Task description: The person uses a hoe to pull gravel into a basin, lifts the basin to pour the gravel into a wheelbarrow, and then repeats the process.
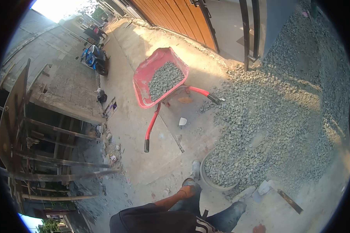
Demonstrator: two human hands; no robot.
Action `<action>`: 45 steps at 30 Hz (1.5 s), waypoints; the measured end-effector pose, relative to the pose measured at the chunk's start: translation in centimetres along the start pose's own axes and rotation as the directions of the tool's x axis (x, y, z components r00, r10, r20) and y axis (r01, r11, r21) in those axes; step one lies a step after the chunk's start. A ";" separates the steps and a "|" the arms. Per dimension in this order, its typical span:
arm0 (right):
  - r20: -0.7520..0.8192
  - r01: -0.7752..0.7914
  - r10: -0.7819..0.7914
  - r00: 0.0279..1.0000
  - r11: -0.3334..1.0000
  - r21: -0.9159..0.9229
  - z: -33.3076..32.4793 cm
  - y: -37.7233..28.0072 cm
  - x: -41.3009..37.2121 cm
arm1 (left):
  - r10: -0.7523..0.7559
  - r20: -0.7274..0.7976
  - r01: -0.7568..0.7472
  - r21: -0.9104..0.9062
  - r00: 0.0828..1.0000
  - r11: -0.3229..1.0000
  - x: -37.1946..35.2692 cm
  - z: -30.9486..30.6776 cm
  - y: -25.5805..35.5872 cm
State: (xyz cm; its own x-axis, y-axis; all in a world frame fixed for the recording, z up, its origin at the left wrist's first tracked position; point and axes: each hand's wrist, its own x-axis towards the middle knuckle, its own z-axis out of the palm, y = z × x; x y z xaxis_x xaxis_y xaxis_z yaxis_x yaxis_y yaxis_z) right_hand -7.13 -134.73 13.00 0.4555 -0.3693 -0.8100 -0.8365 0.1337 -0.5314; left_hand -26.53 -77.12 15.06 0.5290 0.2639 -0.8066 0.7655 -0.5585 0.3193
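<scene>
My left hand [189,190] rests on my bent left knee, its fingers small in view and seeming to lie flat, with nothing in it. My right hand does not show clearly. In front of my feet stands a round grey tub [208,181], heaped with grey gravel and partly buried by the gravel pile [268,128] behind it. Beyond it is a red wheelbarrow [141,83], with crushed stone [166,79] in its tray and its two black-gripped handles pointing toward me.
A short dark wooden piece [290,201] lies at the right, near a pale lump [264,188]. A white fragment [182,121] sits on the concrete. Bamboo poles [62,176] run along the left. A blue motorbike [94,58] stands farther off, opposite an orange gate [179,21].
</scene>
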 end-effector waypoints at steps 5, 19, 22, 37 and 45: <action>0.561 0.554 -0.182 0.808 -0.089 -0.828 4.5 10.2 -9.0 | -0.043 -0.069 0.024 -0.250 0.997 0.968 -0.5 -9.2 -4.5; 0.349 0.360 -0.187 0.918 0.759 -0.542 22.8 10.5 -8.4 | -0.213 -0.052 0.214 0.031 0.976 0.976 -1.7 -12.6 -7.1; 0.331 0.424 -0.277 0.902 0.715 -0.555 22.5 7.1 -5.5 | 0.042 -0.176 -0.043 -0.006 0.984 0.999 0.2 -10.3 -2.9; 0.244 0.292 -0.190 0.951 0.814 -0.503 32.3 19.3 11.6 | 0.075 -0.123 -0.086 -0.087 0.990 0.992 20.4 -4.4 -3.5; -0.034 0.219 -0.253 0.967 0.891 -0.397 38.4 26.3 26.0 | -0.114 0.013 0.109 -0.438 0.993 0.892 43.3 3.6 -11.6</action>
State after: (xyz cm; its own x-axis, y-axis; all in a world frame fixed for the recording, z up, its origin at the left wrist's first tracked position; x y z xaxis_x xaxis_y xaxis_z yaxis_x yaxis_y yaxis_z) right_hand -5.62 -105.51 -31.59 0.6417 -0.4223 -0.6402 -0.7665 -0.3271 -0.5527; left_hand -13.82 -62.07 -25.40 0.4331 0.3160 -0.8442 0.9010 -0.1251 0.4154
